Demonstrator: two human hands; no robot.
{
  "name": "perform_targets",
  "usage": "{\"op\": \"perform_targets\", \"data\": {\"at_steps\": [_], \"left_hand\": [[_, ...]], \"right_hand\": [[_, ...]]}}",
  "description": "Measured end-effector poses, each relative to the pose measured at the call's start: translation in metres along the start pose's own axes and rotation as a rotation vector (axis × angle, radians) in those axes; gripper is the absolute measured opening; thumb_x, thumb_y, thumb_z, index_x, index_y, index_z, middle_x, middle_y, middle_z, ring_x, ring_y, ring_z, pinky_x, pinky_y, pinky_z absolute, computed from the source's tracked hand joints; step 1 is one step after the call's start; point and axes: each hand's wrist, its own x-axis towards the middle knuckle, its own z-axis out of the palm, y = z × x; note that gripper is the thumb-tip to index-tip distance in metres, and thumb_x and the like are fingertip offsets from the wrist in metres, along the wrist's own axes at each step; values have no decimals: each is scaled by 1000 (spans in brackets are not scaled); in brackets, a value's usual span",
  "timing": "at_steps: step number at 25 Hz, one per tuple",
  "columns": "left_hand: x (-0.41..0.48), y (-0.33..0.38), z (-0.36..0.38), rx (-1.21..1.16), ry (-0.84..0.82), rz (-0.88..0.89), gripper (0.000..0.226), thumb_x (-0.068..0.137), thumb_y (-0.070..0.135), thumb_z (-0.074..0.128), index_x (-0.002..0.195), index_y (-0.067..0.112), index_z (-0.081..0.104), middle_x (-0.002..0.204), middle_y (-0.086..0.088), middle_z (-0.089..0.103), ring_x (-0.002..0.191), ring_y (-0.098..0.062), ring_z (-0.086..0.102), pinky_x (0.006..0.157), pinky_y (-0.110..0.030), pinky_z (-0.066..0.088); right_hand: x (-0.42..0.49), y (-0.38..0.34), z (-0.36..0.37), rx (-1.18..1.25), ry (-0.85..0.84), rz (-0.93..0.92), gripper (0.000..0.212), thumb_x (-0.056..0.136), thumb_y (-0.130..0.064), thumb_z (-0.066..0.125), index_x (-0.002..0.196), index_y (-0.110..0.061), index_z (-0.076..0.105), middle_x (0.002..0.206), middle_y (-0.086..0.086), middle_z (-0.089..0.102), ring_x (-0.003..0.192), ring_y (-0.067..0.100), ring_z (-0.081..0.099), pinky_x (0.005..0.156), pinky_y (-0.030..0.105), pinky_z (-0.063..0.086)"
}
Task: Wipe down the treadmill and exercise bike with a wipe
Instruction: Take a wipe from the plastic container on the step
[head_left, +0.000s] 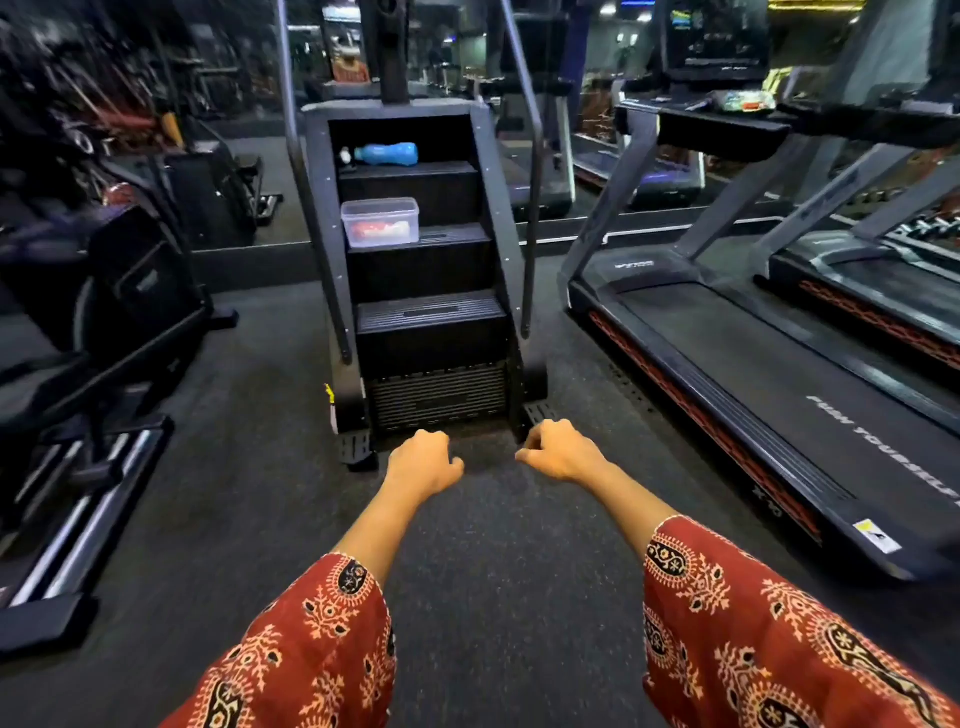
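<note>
Treadmill at right, stair machine ahead with blue bottle and clear box on its steps, left hand and right hand apart, loosely curled, empty

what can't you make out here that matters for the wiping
Head view only.
- Clear box on the stair machine: reddish-white contents, cloudy plastic hides what they are.
- Packet on the treadmill console: blurred, label unreadable.
- Machines at left: motion blur, left edge cuts them; type unclear.

A stair climber stands ahead, a treadmill to its right, an exercise bike left.
</note>
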Motion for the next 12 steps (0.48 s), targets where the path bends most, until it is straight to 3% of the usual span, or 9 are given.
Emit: {"op": "perform_targets", "data": {"at_steps": [4, 12], "left_hand": [[51, -8, -5, -1, 22, -26, 31, 91, 32, 51, 110, 9, 61, 109, -11, 63, 99, -28, 61, 76, -34, 46], [253, -54, -66, -4, 54, -31, 32, 91, 32, 51, 109, 7, 62, 109, -12, 63, 101, -30, 60, 82, -37, 49]], "right_hand": [[59, -5, -7, -1, -7, -17, 32, 91, -38, 56, 110, -13, 66, 111, 11, 65, 100, 26, 62, 86, 40, 51], [278, -49, -60, 60, 27, -33, 35, 90, -42, 58, 111, -16, 66, 114, 9, 61, 108, 26, 58, 84, 36, 45]]}}
